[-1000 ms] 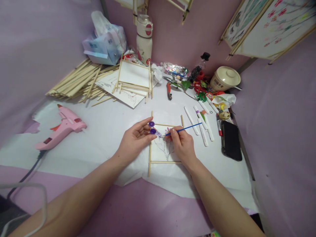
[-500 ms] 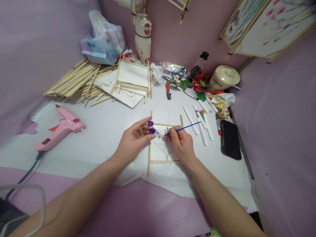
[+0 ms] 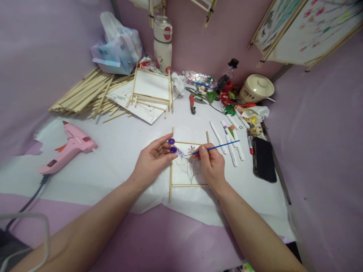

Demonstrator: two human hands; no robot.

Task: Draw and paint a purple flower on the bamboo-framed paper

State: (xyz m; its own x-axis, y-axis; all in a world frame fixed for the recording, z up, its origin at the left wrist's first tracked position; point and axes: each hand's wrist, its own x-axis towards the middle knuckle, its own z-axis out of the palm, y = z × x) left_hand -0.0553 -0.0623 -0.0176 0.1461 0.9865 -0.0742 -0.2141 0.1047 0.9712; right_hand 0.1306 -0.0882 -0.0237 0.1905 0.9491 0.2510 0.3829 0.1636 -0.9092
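Over the left side of a stick-framed picture (image 3: pixel 185 175), my left hand (image 3: pixel 153 156) pinches a small purple paint pot (image 3: pixel 173 150). A second purple round (image 3: pixel 171 141), perhaps its lid, sits just above it between the fingertips. My right hand (image 3: pixel 212 166) is closed around a thin blue paintbrush (image 3: pixel 224 145), whose tip points left toward a purple-speckled patch (image 3: pixel 180 153) beside the pot. The picture carries line drawing and a pink-purple flower (image 3: pixel 192 149). My right hand covers part of its right side.
White markers (image 3: pixel 231 151) lie right of the picture, with a black phone (image 3: pixel 264 159) beyond. A pink glue gun (image 3: pixel 69 147) lies at left. Behind are wooden sticks (image 3: pixel 76 92), another stick frame (image 3: pixel 151 84), red-handled pliers (image 3: pixel 192 104), a bottle (image 3: pixel 163 45) and a lidded cup (image 3: pixel 256 89).
My right hand has shifted slightly right with the paintbrush, drawing its tip back from the pot and uncovering more of the flower. My left hand keeps its hold on the pot.
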